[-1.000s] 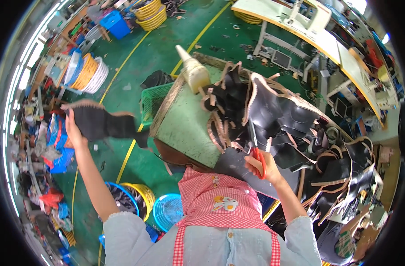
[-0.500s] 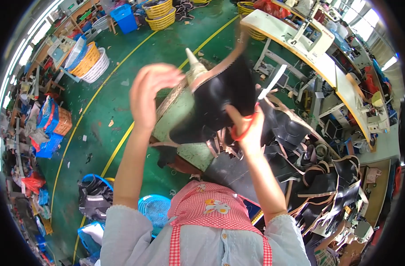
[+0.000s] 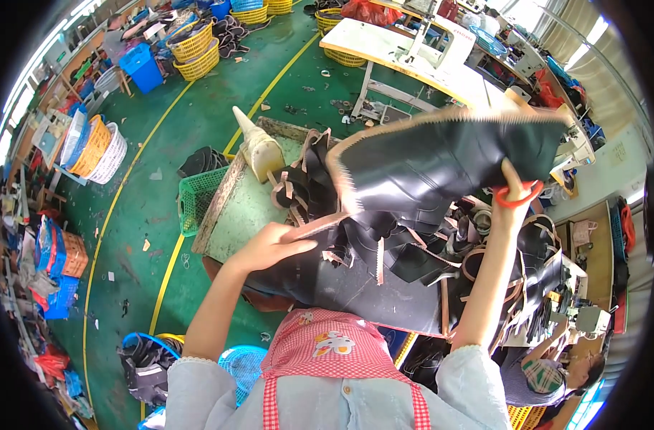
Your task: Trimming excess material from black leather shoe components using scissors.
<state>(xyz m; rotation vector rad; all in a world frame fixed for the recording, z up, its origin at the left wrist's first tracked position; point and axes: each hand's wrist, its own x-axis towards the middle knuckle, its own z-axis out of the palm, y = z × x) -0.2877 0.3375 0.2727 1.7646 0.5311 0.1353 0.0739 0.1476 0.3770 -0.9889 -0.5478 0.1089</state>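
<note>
Holding a large black leather piece (image 3: 441, 168) spread in the air above the bench (image 3: 251, 208): that is the item I log first. Its zigzag-cut tan edge runs along the top and down the left side.

- Left hand (image 3: 269, 247): grip closed, pinching the piece's lower left corner, low and close to the apron. Half a second ago this hand was raised high at the piece's top; it has dropped, and the piece has opened from a bunched fold into a flat sheet. I judge it is being stretched out for inspection or turning.
- Right hand (image 3: 513, 201): raised, fingers clamped on the piece's right lower edge; red-handled scissors (image 3: 517, 195) are looped on the same fingers, blades not visible.
- Bench: green-topped, worn wooden rim, heaped on its right half with black leather cuttings (image 3: 384, 251) and tan strips. A cream thread cone (image 3: 259, 147) stands at the far left corner.
- Green plastic crate (image 3: 198, 201): on the floor just beside the bench's left edge.
- Floor (image 3: 162, 172): green, painted with yellow lines, scraps scattered.
- Room: yellow baskets (image 3: 194, 46) and a blue bin at the far side; a white sewing bench (image 3: 398, 50) behind; another person seated at lower right.
</note>
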